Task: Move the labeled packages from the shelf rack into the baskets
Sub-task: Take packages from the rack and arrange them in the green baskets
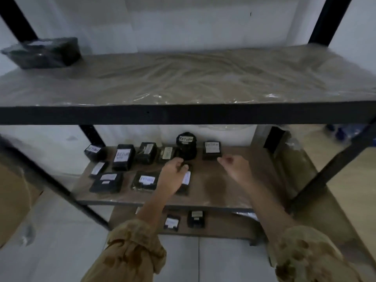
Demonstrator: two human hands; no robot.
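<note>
Several black packages with white labels lie on the middle shelf (213, 192) of a black metal rack. A round one marked RETURN (186, 146) stands at the back, with a square one (211, 150) to its right. My left hand (173, 176) reaches over a flat package (186, 183) near the shelf's middle, fingers curled around its top edge. My right hand (236, 166) hovers just in front of the square package, fingers loosely bent, holding nothing. One larger black package (43, 51) sits on the top shelf at the left. Two more packages (184, 219) lie on the lowest shelf.
The top shelf (203, 82) is covered in wrinkled clear plastic. Black uprights (319, 169) frame the rack on both sides. A brown cardboard box (14, 200) stands at the left. White wall is behind, pale tiled floor below. No baskets are in view.
</note>
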